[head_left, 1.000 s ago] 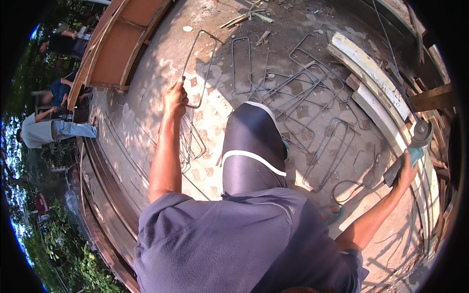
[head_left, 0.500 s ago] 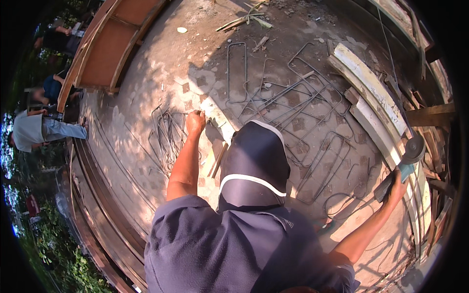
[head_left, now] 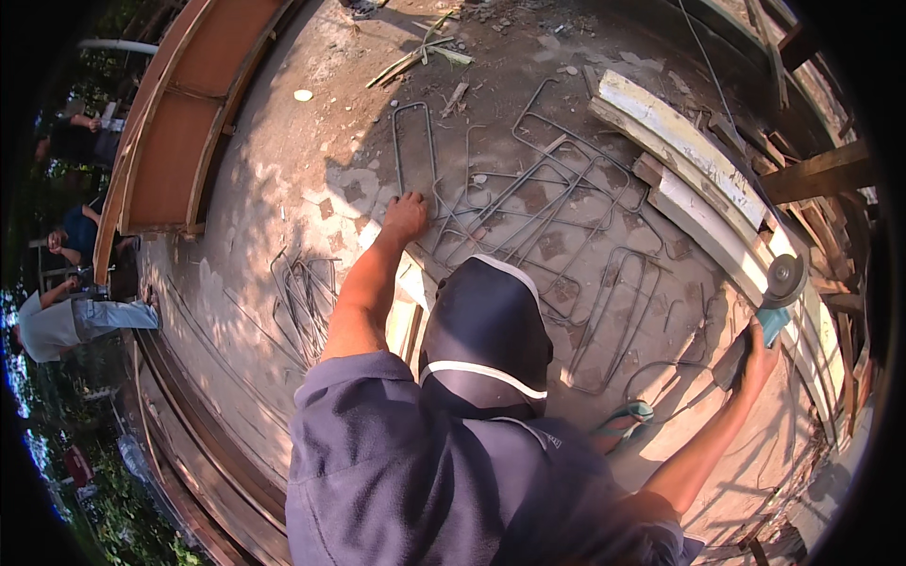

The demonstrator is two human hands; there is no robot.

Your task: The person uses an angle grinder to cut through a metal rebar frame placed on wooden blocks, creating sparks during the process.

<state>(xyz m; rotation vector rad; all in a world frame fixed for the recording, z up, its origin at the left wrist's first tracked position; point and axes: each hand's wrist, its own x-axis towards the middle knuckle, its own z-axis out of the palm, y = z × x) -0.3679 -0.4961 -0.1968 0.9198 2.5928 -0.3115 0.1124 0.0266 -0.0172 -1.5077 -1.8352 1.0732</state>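
Note:
My left hand (head_left: 408,219) reaches forward, fingers partly spread and pointing down, beside a long steel loop (head_left: 413,141) and a tangle of bent steel bars (head_left: 528,203) on the ground. Whether its fingertips touch a bar I cannot make out. Out to the right, my right hand (head_left: 758,358) is closed around the body of a teal and black angle grinder (head_left: 774,324). Its round disc (head_left: 786,279) faces up, close to a pale curved beam. A dark cap with white trim (head_left: 486,330) hides the ground between my arms.
A bundle of thin bent bars (head_left: 307,302) lies at left. Pale curved beams (head_left: 698,141) and scrap wood (head_left: 826,174) line the right. At far left stand a reddish-brown panel (head_left: 175,156) and other people (head_left: 57,325). A foot in a green sandal (head_left: 628,415) shows lower right.
My left hand has moved forward and right, from near the thin bar bundle to the larger bent bars, its fingers loosening from a fist. The grinder stays in my right hand.

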